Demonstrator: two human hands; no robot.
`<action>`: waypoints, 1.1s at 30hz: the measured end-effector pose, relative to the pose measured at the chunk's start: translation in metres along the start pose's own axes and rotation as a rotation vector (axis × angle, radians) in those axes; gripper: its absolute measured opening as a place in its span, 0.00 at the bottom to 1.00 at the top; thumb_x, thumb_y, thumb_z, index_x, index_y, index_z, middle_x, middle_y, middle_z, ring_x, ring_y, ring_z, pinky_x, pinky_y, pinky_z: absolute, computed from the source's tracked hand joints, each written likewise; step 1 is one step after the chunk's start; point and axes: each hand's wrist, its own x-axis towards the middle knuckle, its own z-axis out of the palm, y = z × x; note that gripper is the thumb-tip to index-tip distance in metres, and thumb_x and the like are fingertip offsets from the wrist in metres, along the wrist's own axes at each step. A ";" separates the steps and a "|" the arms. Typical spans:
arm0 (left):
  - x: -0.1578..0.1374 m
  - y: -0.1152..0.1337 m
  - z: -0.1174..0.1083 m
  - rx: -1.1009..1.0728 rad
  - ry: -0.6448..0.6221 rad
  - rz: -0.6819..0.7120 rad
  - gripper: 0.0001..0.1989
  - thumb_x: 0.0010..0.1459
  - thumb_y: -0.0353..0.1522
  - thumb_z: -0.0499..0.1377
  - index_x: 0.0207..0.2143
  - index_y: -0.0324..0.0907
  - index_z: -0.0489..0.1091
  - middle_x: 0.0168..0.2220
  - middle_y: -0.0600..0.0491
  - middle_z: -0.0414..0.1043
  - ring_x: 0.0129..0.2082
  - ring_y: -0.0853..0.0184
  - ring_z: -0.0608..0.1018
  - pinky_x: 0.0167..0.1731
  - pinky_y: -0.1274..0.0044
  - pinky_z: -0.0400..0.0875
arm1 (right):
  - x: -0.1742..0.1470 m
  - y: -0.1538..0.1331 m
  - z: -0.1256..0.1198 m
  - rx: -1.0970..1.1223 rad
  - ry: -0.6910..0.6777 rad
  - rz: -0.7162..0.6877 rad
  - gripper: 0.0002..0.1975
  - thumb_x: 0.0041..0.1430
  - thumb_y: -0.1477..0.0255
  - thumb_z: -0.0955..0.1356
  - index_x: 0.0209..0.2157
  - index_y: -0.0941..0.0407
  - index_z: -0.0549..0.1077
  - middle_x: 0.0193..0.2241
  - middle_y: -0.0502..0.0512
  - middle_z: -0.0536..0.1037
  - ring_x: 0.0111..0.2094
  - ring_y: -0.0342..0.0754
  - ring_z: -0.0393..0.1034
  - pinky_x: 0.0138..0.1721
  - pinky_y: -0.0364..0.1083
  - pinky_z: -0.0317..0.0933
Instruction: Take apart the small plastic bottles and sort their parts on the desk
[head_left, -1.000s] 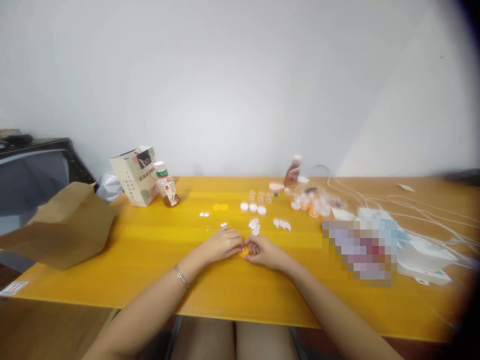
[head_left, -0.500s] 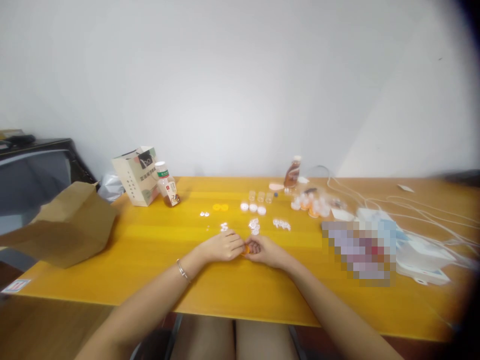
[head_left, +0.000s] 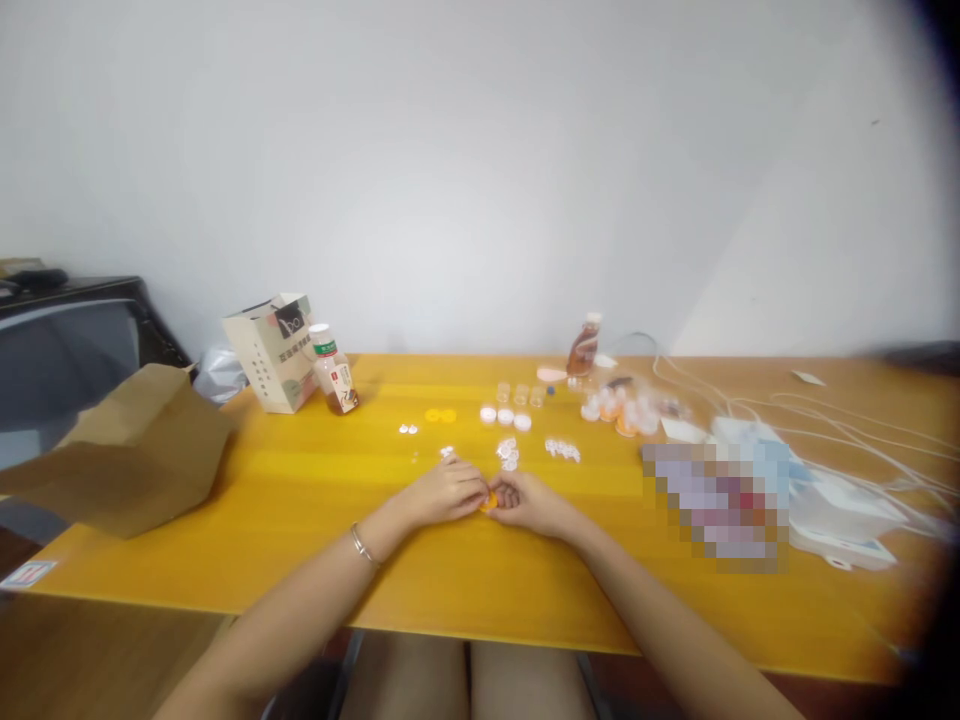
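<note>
A small orange cap (head_left: 490, 500) is pinched between my left hand (head_left: 448, 491) and my right hand (head_left: 527, 502), low over the table in front of me. The fingers of both hands are curled and closed on it, hiding most of it. Just beyond my hands lie small clusters of white plastic pieces (head_left: 508, 452), with more white pieces (head_left: 562, 450) to the right. Behind these is a row of white caps (head_left: 505, 416). Clear little cups (head_left: 520, 394) stand farther back, and two yellow caps (head_left: 440, 415) lie to the left.
At the back left a paper gift bag (head_left: 271, 355) stands beside a white-capped bottle (head_left: 334, 370). A brown paper bag (head_left: 142, 455) lies on the left. Toward the right are a brown bottle (head_left: 584, 347), a heap of bagged caps (head_left: 626, 408), white cables (head_left: 720, 385) and plastic packaging (head_left: 847, 510).
A little more of the orange cap shows between my fingers now. Otherwise my hands stay almost where they were, and the view has shifted very slightly.
</note>
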 end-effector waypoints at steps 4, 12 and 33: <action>0.000 0.000 -0.001 -0.272 0.084 -0.208 0.07 0.59 0.31 0.51 0.32 0.39 0.68 0.30 0.53 0.72 0.32 0.71 0.72 0.37 0.79 0.63 | -0.002 -0.003 0.000 -0.016 0.003 0.004 0.10 0.42 0.72 0.69 0.29 0.58 0.68 0.18 0.42 0.62 0.20 0.37 0.56 0.21 0.38 0.50; -0.005 -0.023 -0.015 -0.456 0.207 -0.479 0.08 0.54 0.33 0.54 0.29 0.37 0.69 0.29 0.52 0.71 0.31 0.70 0.72 0.34 0.79 0.66 | -0.005 -0.010 -0.001 -0.058 0.019 0.035 0.09 0.43 0.72 0.69 0.30 0.58 0.68 0.19 0.44 0.63 0.20 0.38 0.56 0.21 0.38 0.51; -0.053 -0.089 -0.034 -0.371 -0.184 -0.936 0.11 0.41 0.34 0.52 0.23 0.38 0.71 0.26 0.52 0.74 0.28 0.65 0.74 0.27 0.80 0.64 | -0.006 -0.011 -0.002 -0.102 0.017 0.025 0.09 0.44 0.71 0.69 0.30 0.58 0.69 0.20 0.45 0.64 0.21 0.38 0.57 0.21 0.38 0.51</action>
